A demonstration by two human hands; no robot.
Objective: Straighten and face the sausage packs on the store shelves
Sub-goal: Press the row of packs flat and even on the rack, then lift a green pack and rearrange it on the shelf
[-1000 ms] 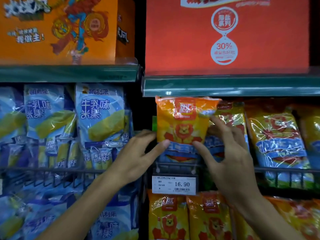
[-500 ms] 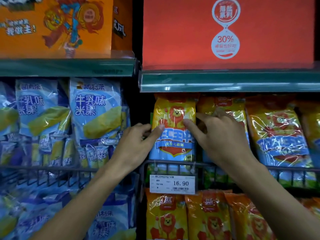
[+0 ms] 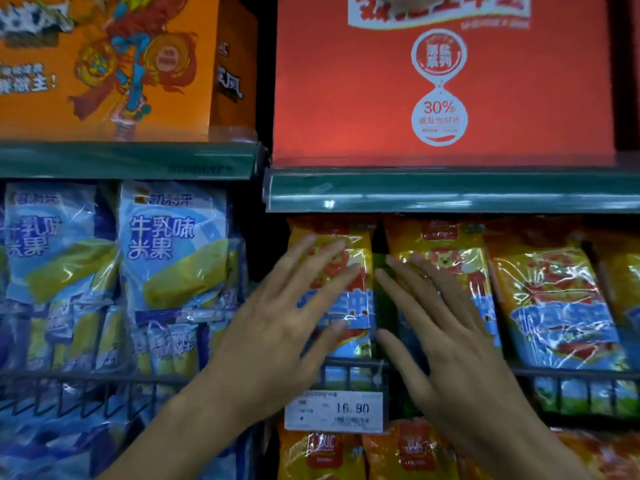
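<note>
Both hands lie flat with fingers spread, gripping nothing. The left hand [image 3: 277,327] spreads its straight fingers over the front of the leftmost yellow sausage pack [image 3: 349,271], the one with a lion drawn on it and a blue band across its middle; whether the fingers press the film or only hover at it cannot be told. The right hand [image 3: 446,330] is likewise splayed, its fingers reaching over the lower front of the next sausage pack [image 3: 446,251] just to the right, with a narrow dark gap between the two packs.

Both packs stand upright on the middle shelf, faces forward, behind a dark wire front rail [image 3: 349,364], directly under the green shelf edge [image 3: 450,194]. A third sausage pack [image 3: 554,292] leans slightly further right. A white price tag [image 3: 334,409] reading 16.90 hangs from the rail below the left pack, and more orange sausage packs [image 3: 322,452] sit on the shelf beneath (their tops only in view).

To the left, in the neighbouring bay, blue rice-snack bags [image 3: 173,251] stand in rows behind their own rail. Above, an orange carton [image 3: 104,64] and a red carton [image 3: 443,81] marked 30% rest on the top shelves.
</note>
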